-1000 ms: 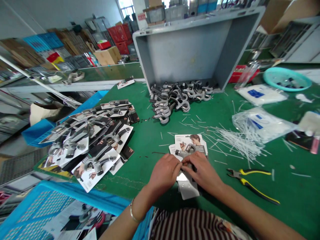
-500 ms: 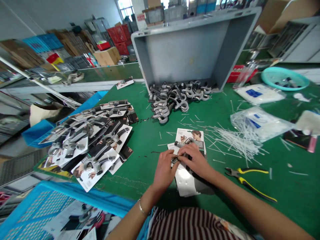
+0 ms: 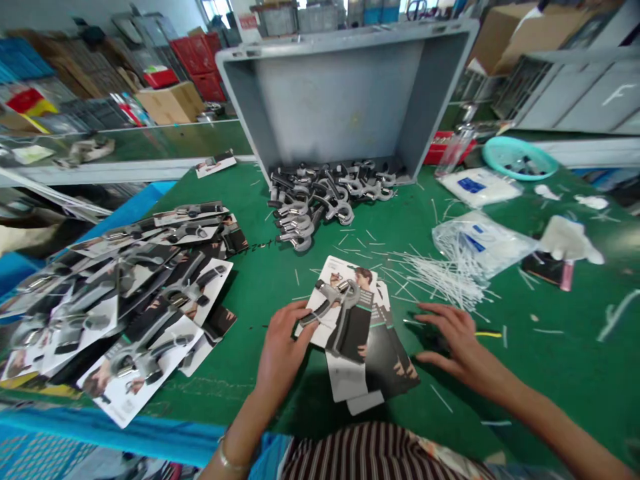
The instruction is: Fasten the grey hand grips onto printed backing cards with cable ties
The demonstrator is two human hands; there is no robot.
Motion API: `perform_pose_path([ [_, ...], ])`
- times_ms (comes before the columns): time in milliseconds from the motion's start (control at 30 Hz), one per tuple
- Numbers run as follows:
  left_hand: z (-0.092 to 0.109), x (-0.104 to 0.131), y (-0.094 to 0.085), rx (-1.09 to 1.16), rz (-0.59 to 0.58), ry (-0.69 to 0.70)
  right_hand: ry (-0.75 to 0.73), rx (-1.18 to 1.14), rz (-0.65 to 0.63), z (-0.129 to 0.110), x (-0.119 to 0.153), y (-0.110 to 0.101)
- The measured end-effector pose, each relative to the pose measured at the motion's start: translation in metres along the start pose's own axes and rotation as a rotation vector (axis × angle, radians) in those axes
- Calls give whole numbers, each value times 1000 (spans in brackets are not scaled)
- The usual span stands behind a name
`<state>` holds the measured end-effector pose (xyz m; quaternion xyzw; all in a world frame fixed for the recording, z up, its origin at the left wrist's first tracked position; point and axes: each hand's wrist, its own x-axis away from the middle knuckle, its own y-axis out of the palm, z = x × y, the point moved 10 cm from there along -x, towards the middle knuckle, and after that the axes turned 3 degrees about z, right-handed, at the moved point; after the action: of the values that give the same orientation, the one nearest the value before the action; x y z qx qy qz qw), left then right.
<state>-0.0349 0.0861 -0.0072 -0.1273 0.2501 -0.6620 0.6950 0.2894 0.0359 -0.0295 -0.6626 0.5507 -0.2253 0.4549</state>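
Observation:
A printed card (image 3: 327, 270) bearing a grey-and-black two-handled tool (image 3: 345, 313) with a rounded head lies slightly turned in front of me. My left hand (image 3: 285, 343) pinches its left edge, thumb and fingers closed on card and handle. More printed cards (image 3: 387, 353) lie under it. To the right, my right hand (image 3: 457, 343) is open, fingers spread above the cutting pliers. Most of the pliers are hidden beneath that hand; one yellow handle (image 3: 489, 334) shows past it. Loose white zip ties (image 3: 450, 277) lie beyond the right hand.
On the left, carded tools (image 3: 150, 353) are heaped. A grey crate (image 3: 340, 100) stands on its side at the back, with loose tools (image 3: 310, 207) spilling from it. Plastic bags (image 3: 480, 187), a turquoise basin (image 3: 520, 150) and a white glove (image 3: 570, 240) are at right.
My hands have parted. The right hand has moved right, off the card and over the pliers. The left hand now holds the card's left edge, and the card has turned. The view has shifted right.

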Motion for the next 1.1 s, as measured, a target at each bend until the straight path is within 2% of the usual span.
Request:
perform_pose_path([
  [67, -17, 2, -9, 259, -27, -244, 90, 171, -55, 46, 40, -18],
  [133, -33, 6, -2, 519, -58, -500, 165, 247, -159, 82, 68, -23],
  [200, -38, 8, 13, 719, -85, -674, 201, 218, -209, 96, 77, -24],
  [267, -35, 4, 32, 864, -143, -753, 231, 96, -206, 94, 71, -26],
  [367, -24, -4, 53, 986, -211, -756, 416, -249, -225, 82, 58, -18],
  [467, -13, -4, 73, 1014, -300, -764, 650, -649, -323, 58, 47, 6],
  [533, -6, -2, 88, 1012, -360, -761, 642, -746, -365, 31, 27, 17],
  [567, -4, -4, 92, 1003, -350, -740, 581, -708, -369, 19, 12, 19],
  [633, -4, -10, 96, 961, -257, -660, 415, -495, -332, -1, -20, 18],
  [733, -9, -16, 94, 865, -104, -528, 230, -156, -286, -16, -53, 21],
  [833, -14, -16, 94, 785, -67, -447, 140, 7, -262, -17, -62, 26],
  [1100, -15, -16, 94, 646, -89, -367, 103, 56, -173, -21, -61, 20],
])
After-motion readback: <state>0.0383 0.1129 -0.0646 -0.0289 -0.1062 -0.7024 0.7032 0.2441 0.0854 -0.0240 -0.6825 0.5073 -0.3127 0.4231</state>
